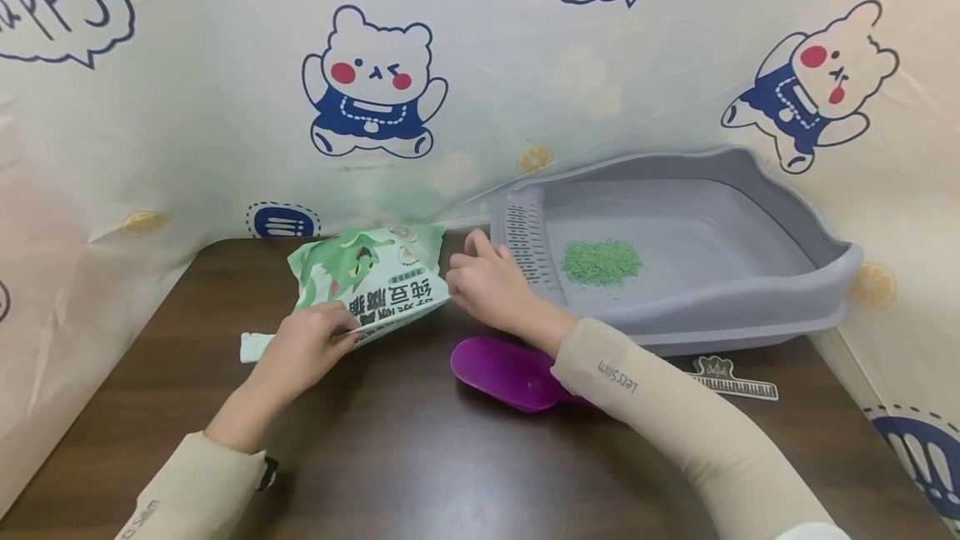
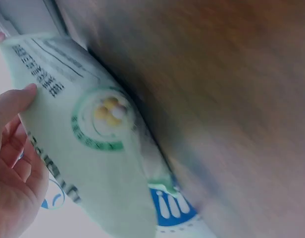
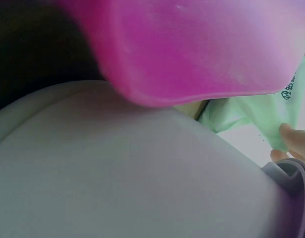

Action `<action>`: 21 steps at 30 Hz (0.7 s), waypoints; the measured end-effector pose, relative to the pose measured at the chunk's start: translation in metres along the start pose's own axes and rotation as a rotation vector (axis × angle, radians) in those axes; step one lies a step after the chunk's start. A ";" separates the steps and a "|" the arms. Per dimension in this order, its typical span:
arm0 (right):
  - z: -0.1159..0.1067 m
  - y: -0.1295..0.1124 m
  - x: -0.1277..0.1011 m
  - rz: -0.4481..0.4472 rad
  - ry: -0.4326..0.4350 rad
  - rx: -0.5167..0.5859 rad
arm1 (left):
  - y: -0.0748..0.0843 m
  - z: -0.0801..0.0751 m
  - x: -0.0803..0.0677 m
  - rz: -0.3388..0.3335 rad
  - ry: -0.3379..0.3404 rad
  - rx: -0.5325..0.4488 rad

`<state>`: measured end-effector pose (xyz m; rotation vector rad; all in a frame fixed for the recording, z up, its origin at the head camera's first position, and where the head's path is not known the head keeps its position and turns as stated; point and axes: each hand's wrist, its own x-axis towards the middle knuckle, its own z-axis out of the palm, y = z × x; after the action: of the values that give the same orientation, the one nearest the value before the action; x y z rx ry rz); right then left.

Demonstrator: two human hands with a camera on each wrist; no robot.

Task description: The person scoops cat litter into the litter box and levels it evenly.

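Observation:
A green and white bag (image 1: 367,273) with a cat picture and printed characters lies towards the back left of the table. My left hand (image 1: 311,344) pinches the bag's near edge, thumb on the face nearer me in the left wrist view. At the edge's other end, my right hand (image 1: 491,282) pinches the corner; its thumb and a fingertip show at the right of the right wrist view. Between the hands the edge is drawn out taut. A pale green strip (image 1: 255,347) sticks out left of the left hand; whether it joins the bag, I cannot tell.
Right of the bag stands a grey litter box (image 1: 750,307) holding a small pile of green pellets (image 1: 602,262). A purple scoop (image 1: 506,373) lies under my right forearm. Beside the box's near side lies a ruler-like clip (image 1: 735,382). A patterned curtain (image 1: 487,65) hangs behind.

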<state>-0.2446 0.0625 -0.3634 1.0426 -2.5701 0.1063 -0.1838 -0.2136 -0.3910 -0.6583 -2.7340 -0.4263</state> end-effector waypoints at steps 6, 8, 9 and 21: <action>-0.004 -0.001 -0.002 0.046 -0.044 0.010 | -0.017 -0.009 -0.017 -0.066 -0.001 -0.010; -0.005 -0.001 -0.001 0.057 -0.052 0.013 | -0.022 -0.013 -0.023 -0.095 -0.008 -0.019; -0.006 -0.001 -0.001 0.062 -0.057 0.017 | -0.024 -0.015 -0.025 -0.107 -0.012 -0.021; -0.008 0.000 0.000 0.104 -0.122 0.073 | -0.043 -0.026 -0.046 -0.183 -0.015 -0.009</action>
<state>-0.2420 0.0641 -0.3561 0.9685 -2.7497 0.1699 -0.1602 -0.2774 -0.3926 -0.4167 -2.8192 -0.4771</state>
